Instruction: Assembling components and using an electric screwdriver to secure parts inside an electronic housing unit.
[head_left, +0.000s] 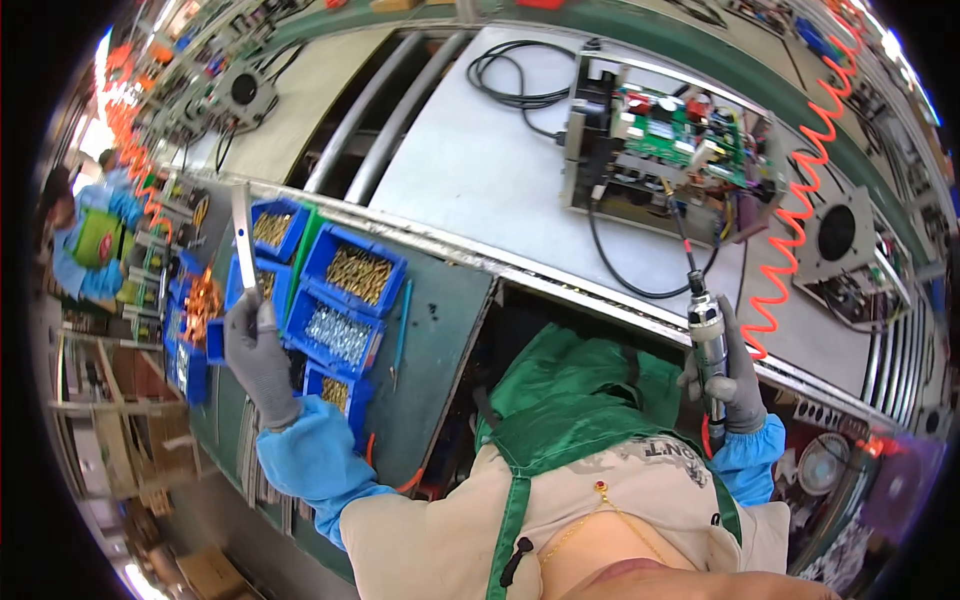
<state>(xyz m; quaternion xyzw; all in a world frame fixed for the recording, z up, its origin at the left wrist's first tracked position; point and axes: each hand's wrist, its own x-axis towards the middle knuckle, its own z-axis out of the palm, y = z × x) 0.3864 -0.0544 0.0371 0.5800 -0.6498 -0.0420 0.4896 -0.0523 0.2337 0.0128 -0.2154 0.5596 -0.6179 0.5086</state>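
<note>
While your left fingers [240, 314] grasp the bar [244, 250] and right fingers [736, 350] the driver [708, 338], guide its bit [677, 215] clear of the board [657, 140].

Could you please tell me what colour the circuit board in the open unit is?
The circuit board is green, seen in the head view.

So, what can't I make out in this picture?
All in the head view:
Metal strip: lower end hidden by the left hand.
Powered screwdriver: grip partly covered by the right hand.
Brass-coloured fasteners: too small to tell their exact type.
Co-worker: blurred, too small for detail.
</note>
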